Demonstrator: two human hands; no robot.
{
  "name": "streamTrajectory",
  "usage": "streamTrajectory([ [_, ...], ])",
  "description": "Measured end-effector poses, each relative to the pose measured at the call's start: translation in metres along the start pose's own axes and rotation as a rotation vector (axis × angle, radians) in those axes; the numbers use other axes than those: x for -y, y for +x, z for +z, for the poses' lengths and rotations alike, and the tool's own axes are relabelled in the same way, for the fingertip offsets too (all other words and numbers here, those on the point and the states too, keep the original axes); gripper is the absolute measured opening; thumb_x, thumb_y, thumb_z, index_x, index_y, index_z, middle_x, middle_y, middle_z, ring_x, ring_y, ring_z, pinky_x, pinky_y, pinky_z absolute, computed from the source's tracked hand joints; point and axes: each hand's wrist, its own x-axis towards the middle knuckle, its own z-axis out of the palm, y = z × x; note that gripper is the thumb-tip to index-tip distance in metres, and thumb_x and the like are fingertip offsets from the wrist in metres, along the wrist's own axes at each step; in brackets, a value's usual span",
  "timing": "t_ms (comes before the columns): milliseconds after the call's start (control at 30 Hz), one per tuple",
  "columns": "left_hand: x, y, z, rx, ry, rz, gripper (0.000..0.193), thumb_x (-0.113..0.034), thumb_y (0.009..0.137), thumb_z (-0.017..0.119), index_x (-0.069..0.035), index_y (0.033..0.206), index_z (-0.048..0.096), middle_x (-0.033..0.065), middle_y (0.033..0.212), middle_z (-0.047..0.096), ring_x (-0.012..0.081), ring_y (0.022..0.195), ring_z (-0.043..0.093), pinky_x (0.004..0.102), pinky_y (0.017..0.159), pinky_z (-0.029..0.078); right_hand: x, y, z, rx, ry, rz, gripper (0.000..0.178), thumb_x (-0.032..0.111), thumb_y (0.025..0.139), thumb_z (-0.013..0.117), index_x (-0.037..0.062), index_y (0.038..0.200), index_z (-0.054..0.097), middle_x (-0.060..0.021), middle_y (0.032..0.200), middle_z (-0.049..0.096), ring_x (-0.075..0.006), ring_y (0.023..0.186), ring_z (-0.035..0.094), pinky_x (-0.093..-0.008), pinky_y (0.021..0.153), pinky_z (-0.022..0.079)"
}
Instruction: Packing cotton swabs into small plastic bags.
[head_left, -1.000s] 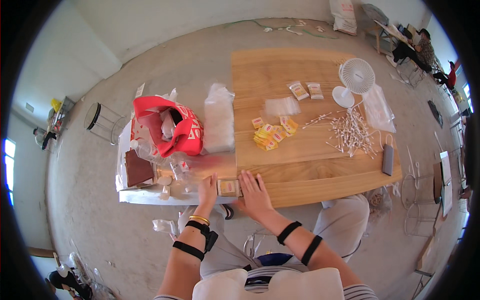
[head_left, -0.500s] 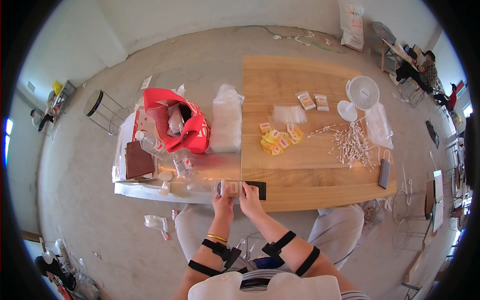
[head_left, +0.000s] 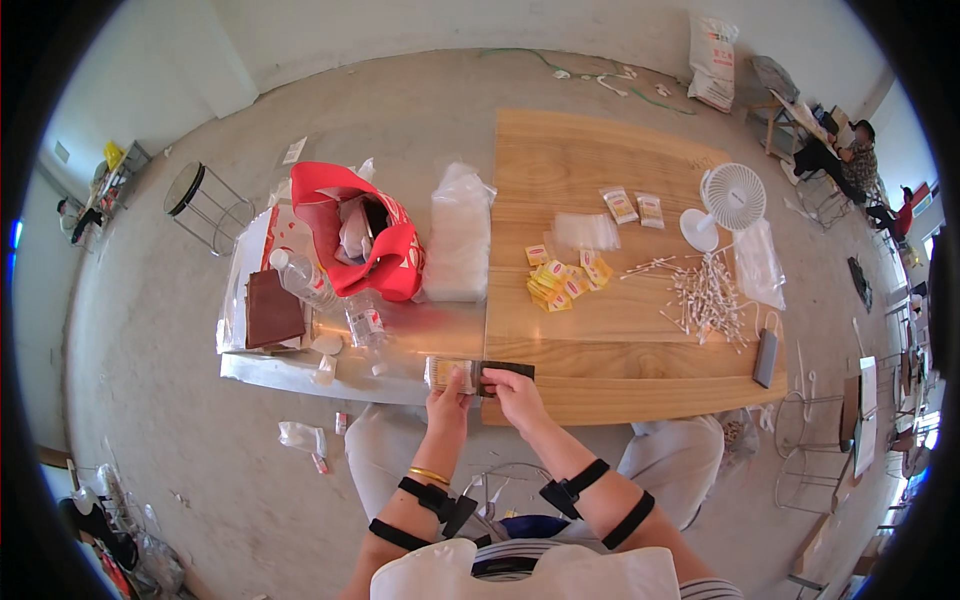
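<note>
At the near table edge, my left hand (head_left: 449, 398) is closed, its thumb on top of a small clear packet (head_left: 438, 373) with thin pale sticks showing in it. My right hand (head_left: 516, 396) is beside the packet's right end, fingers bent and pinched; what they hold, if anything, is hard to make out. A flat black piece (head_left: 518, 369) lies partly behind those fingers. Farther off are a loose heap of cotton swabs (head_left: 710, 300), several small yellow sachets (head_left: 560, 282), a stack of clear bags (head_left: 585, 231) and two filled packets, one a labelled packet (head_left: 619, 205).
A white fan (head_left: 733, 195) and a grey power bank (head_left: 766, 358) stand on the right. To the left are a red bag (head_left: 400, 275), a plastic bottle (head_left: 300, 278), a brown notebook (head_left: 274, 310) and a pile of clear plastic bags (head_left: 458, 240). A stool (head_left: 187, 188) is beyond the table.
My right hand has shifted slightly right, away from the packet's middle. The packet's label is no longer seen; its stick-filled end shows instead. My left hand stays on it.
</note>
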Motion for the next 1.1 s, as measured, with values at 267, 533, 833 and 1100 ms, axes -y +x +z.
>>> streamTrajectory([
  [267,0.001,0.004,0.0,0.033,-0.02,0.0,0.032,-0.024,0.096,0.072,-0.012,0.123,0.06,0.0011,0.113,0.068,0.0138,0.101,0.066,0.0291,0.086,0.053,0.012,-0.003,-0.007,0.094,-0.056,0.155,0.038,0.002,0.099,0.047,0.0005,0.135,0.059,-0.0072,0.114,0.071,-0.013,0.077,0.068,-0.0268,0.069,0.056],
  [533,-0.013,0.009,-0.01,0.001,0.036,0.003,0.036,-0.025,0.095,0.073,-0.012,0.125,0.059,0.0021,0.113,0.067,0.0154,0.102,0.067,0.0324,0.088,0.053,0.013,0.006,0.016,0.174,0.056,0.247,0.034,0.003,0.099,0.049,0.002,0.13,0.062,-0.0048,0.11,0.071,-0.0094,0.065,0.063,-0.0235,0.06,0.051],
  [833,-0.077,-0.05,0.001,0.077,-0.039,0.218,0.033,-0.025,0.098,0.068,-0.012,0.127,0.058,0.0011,0.117,0.067,0.0156,0.106,0.065,0.0331,0.091,0.051,0.04,-0.015,0.062,0.22,-0.038,-0.05,0.021,0.015,0.097,0.067,0.0064,0.116,0.067,0.0021,0.093,0.066,-0.0045,0.076,0.057,-0.0241,0.069,0.049],
  [1100,-0.069,-0.137,0.049,0.361,-0.003,0.235,0.036,-0.024,0.1,0.065,-0.012,0.133,0.059,0.0032,0.133,0.063,0.0133,0.118,0.059,0.0336,0.1,0.043,0.077,-0.097,0.034,0.155,0.042,-0.33,0.019,0.015,0.09,0.075,0.0018,0.101,0.067,-0.0008,0.089,0.067,-0.0071,0.076,0.056,-0.0249,0.069,0.047],
])
